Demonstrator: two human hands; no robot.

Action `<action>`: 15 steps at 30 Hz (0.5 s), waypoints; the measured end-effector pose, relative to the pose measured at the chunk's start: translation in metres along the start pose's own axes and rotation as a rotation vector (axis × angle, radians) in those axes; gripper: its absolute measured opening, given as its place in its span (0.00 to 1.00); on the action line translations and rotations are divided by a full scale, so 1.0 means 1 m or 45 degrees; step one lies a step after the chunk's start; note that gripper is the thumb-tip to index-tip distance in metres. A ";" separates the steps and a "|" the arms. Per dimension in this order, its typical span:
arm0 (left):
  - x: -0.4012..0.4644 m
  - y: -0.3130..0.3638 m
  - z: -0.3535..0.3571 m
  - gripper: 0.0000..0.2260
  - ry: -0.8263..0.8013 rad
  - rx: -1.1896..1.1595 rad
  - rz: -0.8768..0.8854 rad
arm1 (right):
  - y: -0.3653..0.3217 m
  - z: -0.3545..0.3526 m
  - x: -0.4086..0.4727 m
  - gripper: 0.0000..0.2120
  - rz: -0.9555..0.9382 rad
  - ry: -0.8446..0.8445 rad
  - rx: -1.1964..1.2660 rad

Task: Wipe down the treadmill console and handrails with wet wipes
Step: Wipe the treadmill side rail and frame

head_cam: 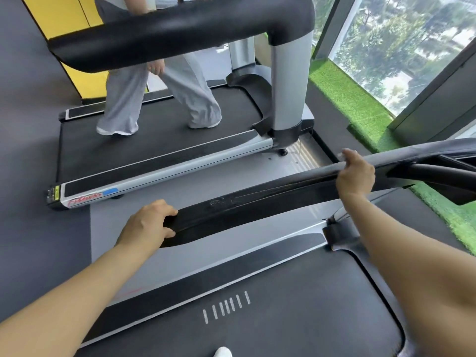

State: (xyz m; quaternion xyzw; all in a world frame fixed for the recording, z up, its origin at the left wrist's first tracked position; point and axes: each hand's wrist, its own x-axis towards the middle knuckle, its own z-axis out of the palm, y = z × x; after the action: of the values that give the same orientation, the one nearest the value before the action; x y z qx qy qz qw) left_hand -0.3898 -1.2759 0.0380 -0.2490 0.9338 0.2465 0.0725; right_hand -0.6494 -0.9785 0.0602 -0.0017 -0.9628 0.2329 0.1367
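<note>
Head view shows your left hand (148, 222) gripping the long black padded handrail's (257, 199) near end to brace, while your right hand (355, 173) presses a pale wet wipe (343, 153) farther up.

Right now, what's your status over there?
Left hand grips handrail end. Right hand holds a wipe farther up the rail. Nothing blocking; another person on next treadmill.
</note>
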 end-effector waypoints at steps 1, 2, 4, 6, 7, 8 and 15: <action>0.001 0.000 0.000 0.17 -0.003 0.005 -0.004 | 0.004 -0.001 0.005 0.22 0.024 -0.014 -0.008; 0.001 0.000 0.001 0.18 -0.004 0.008 -0.005 | 0.007 0.000 0.008 0.22 0.045 -0.049 -0.025; 0.002 0.000 0.001 0.19 0.002 0.006 -0.001 | 0.005 0.003 0.004 0.23 0.043 -0.124 -0.055; 0.002 -0.001 0.001 0.19 -0.001 0.008 0.004 | -0.005 0.010 -0.010 0.23 -0.009 -0.145 -0.054; 0.003 -0.002 0.000 0.19 -0.003 0.010 0.007 | -0.012 0.014 -0.020 0.23 -0.043 -0.145 -0.049; 0.002 -0.003 0.000 0.19 -0.007 0.010 0.009 | -0.020 0.018 -0.032 0.23 -0.080 -0.150 -0.041; 0.002 -0.005 -0.001 0.17 -0.003 0.020 0.080 | -0.076 0.042 -0.111 0.23 -0.247 -0.248 0.094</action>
State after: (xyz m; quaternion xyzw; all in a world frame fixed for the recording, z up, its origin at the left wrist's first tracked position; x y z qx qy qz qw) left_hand -0.3894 -1.2811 0.0360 -0.2186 0.9430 0.2417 0.0678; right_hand -0.5488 -1.0724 0.0292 0.1190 -0.9579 0.2530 0.0645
